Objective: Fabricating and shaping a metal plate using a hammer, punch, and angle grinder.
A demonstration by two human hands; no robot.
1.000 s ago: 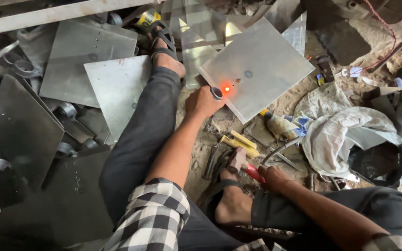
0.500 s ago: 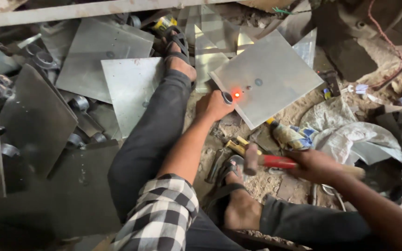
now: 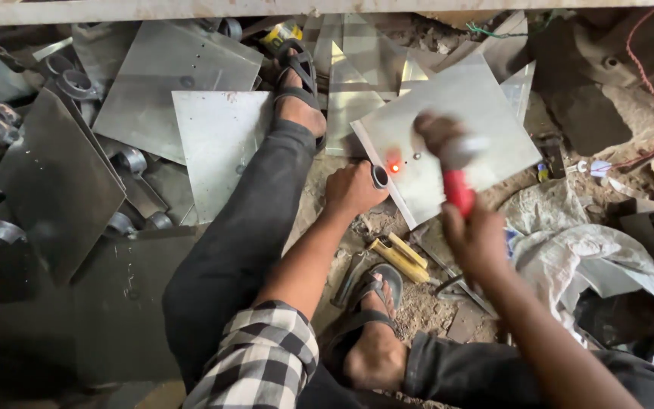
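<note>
My left hand (image 3: 351, 189) rests on the ground at the near edge of a square metal sheet (image 3: 486, 106), fingers curled around a small metal ring (image 3: 379, 176) that it presses onto the sheet. Right beside the ring a spot glows red-hot (image 3: 394, 167). My right hand (image 3: 478, 238) grips the red handle of a hammer (image 3: 457, 170); the blurred hammer head is raised over the sheet, just right of the glowing spot. My legs lie stretched and folded around this spot.
More cut metal sheets (image 3: 217, 148) and short pipe rings (image 3: 77, 83) lie scattered on the left. A yellow-handled tool (image 3: 397, 256) lies on the dirt by my sandalled foot (image 3: 372, 326). Crumpled cloth (image 3: 584, 250) and a dark helmet-like object (image 3: 618, 322) sit at the right.
My right hand picked the red-handled hammer up from the ground near my foot and swung it up over the sheet. The left hand stayed at the ring.
</note>
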